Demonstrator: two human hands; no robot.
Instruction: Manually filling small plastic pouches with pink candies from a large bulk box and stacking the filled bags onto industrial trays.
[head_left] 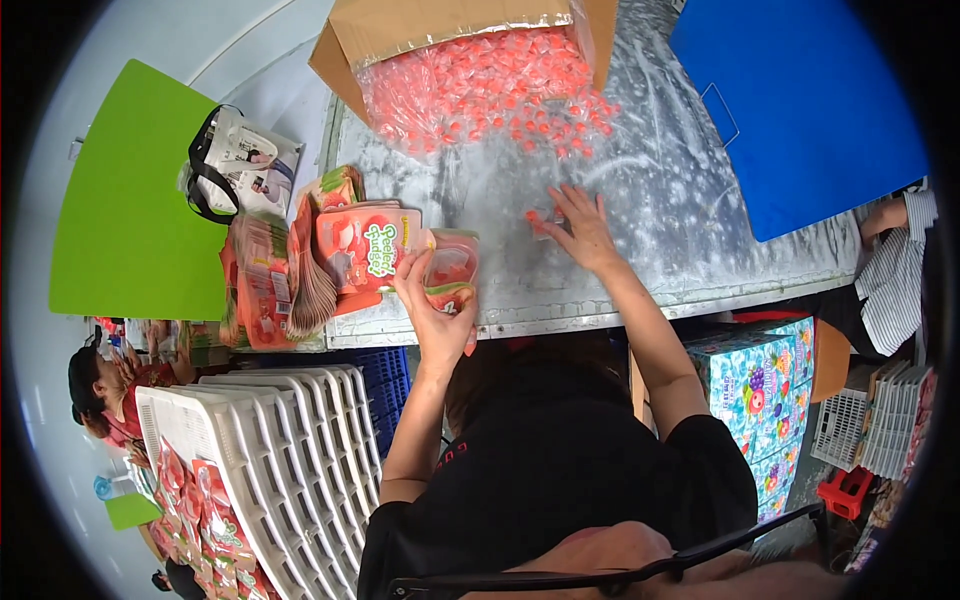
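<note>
Red pouch (455, 262) in the left hand (430, 315), and what a spot for it: right at the near edge of the metal table (700, 215), just beside a pile of printed pouches (350, 240)! Thumb and fingers are closed on it, its clear window facing up; whether anything sits inside, I cannot tell. Over to the right hand (585, 235), and it's a loose one: fingers spread, palm down, low over the tabletop, gripping nothing that shows. Small red wrapped pieces (537, 221) lie just by its thumb; touching or not, hard to call.

Up at the far side, a cardboard box (450, 25) tips its open mouth toward the person, a great heap of red wrapped pieces (490, 75) spilling out onto the metal! Out on the flanks, a blue board (800, 120) to the right, a green board (130, 210) to the left, and a white bag (250, 155) with black straps behind the pouches.
</note>
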